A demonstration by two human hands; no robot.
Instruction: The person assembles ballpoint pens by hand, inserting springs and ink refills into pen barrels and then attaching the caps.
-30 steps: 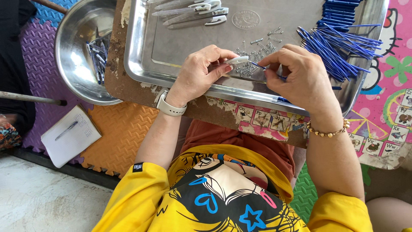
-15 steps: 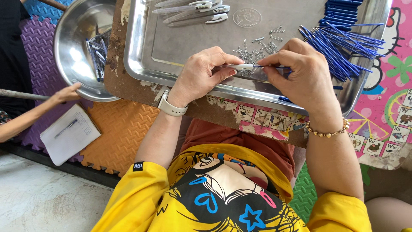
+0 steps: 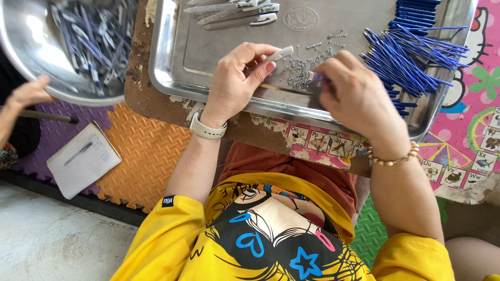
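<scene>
The left hand (image 3: 237, 83) is held palm-down over the rectangular steel tray (image 3: 172, 62), fingers pinched shut on a grey plastic pen barrel (image 3: 278, 53). The right hand (image 3: 354, 99) is curled above the small metal springs (image 3: 302, 73); its grip cannot be told. Half a second earlier, both hands were joined on the barrel.
</scene>
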